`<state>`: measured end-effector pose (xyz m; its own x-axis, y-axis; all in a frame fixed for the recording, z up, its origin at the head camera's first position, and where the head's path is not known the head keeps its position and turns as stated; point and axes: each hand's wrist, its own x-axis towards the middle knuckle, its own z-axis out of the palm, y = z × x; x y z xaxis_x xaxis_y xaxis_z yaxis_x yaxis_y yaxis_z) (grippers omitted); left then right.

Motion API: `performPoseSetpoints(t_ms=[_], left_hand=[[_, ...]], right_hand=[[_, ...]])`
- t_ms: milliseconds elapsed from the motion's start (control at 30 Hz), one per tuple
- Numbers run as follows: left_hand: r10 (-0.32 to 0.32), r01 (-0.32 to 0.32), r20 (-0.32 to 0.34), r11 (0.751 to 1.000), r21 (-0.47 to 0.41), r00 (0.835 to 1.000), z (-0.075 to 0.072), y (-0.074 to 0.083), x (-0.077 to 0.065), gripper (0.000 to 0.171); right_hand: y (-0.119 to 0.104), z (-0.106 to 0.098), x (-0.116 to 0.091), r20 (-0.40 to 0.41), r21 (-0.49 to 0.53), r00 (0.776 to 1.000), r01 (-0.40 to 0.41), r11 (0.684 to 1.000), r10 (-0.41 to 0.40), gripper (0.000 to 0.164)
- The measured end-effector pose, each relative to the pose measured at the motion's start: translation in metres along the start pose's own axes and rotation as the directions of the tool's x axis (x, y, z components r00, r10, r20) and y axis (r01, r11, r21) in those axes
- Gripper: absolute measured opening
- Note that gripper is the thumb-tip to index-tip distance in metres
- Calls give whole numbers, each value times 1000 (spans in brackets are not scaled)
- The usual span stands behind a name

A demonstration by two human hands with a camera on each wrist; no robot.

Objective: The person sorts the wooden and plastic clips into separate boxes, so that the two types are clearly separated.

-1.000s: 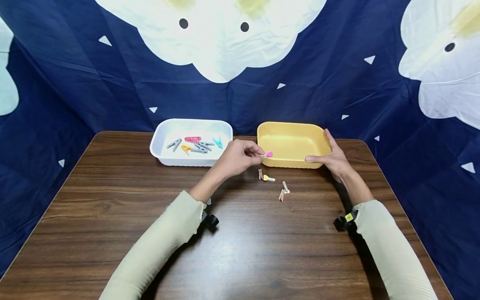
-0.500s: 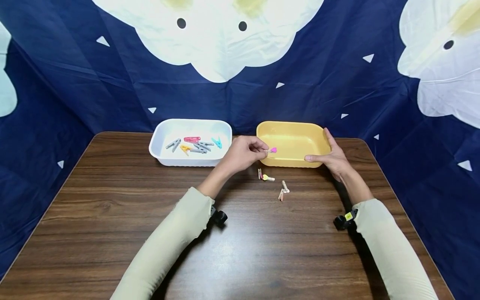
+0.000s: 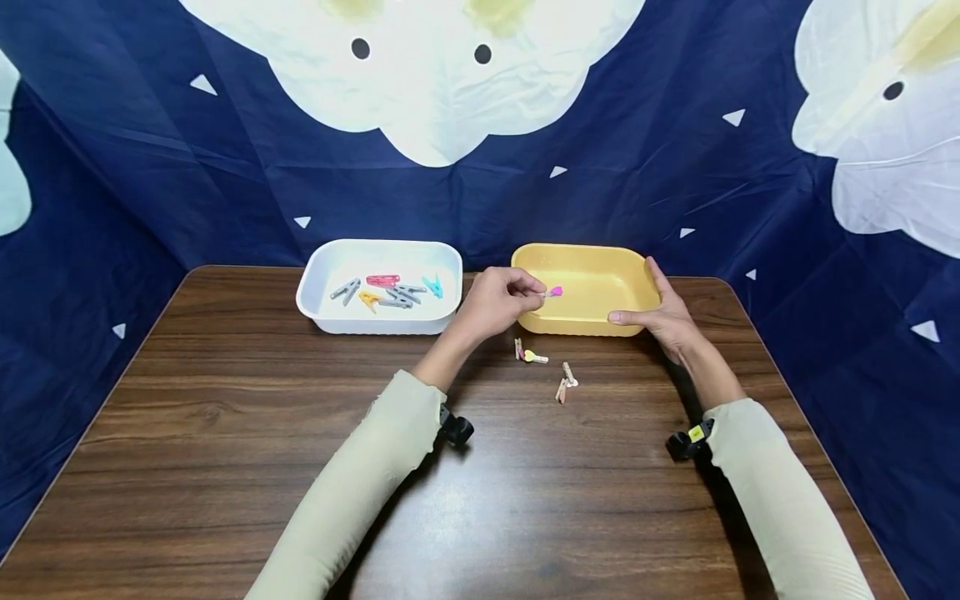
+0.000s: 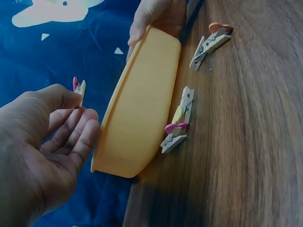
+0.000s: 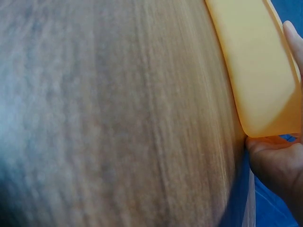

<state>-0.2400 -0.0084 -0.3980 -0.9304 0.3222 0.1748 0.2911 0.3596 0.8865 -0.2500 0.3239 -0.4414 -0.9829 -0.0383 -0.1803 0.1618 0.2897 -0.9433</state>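
Observation:
Between thumb and fingertips my left hand (image 3: 495, 304) pinches a small wooden clothespin with a pink heart (image 3: 556, 292), held over the left part of a yellow plastic tub (image 3: 592, 326). In the left wrist view the clothespin (image 4: 80, 91) points up from the fingertips, above the tub's rim. My right hand (image 3: 669, 323) grips the tub's right end, thumb on the front rim and fingers along the outer side. Small wooden clothespins with yellow and pink hearts (image 3: 536, 357) lie on the table before the tub, and others (image 3: 566, 385) lie a little nearer.
Left of the yellow tub stands a white plastic tub (image 3: 375, 325) holding several grey, red, orange and blue plastic clothespins (image 3: 397, 292). Both sit at the back edge of the brown wooden table (image 3: 225, 433). A dark blue curtain (image 3: 247, 183) hangs behind.
My left hand has moved right and slightly away from me, carrying the clothespin from the yellow tub's front left rim to over its inside. My right hand stays on the tub.

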Motion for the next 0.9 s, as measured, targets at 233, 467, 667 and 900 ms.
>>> performPoseSetpoints(t_ms=[233, 467, 667, 900], left_hand=[[-10, 10, -9, 1000, 3, 1000, 4, 2, 3, 10], [9, -9, -20, 1000, -7, 1000, 6, 5, 6, 10], [15, -16, -26, 1000, -13, 1000, 14, 9, 12, 9], [34, -35, -37, 999, -16, 999, 22, 14, 18, 10]], right_hand=[[0, 1, 1, -2, -3, 1000, 12, 1000, -12, 142], [1, -1, 0, -4, 4, 1000, 13, 1000, -13, 141], [-1, 0, -1, -6, 17, 1000, 14, 1000, -14, 141], [-1, 0, -2, -1, 21, 1000, 18, 1000, -18, 140]])
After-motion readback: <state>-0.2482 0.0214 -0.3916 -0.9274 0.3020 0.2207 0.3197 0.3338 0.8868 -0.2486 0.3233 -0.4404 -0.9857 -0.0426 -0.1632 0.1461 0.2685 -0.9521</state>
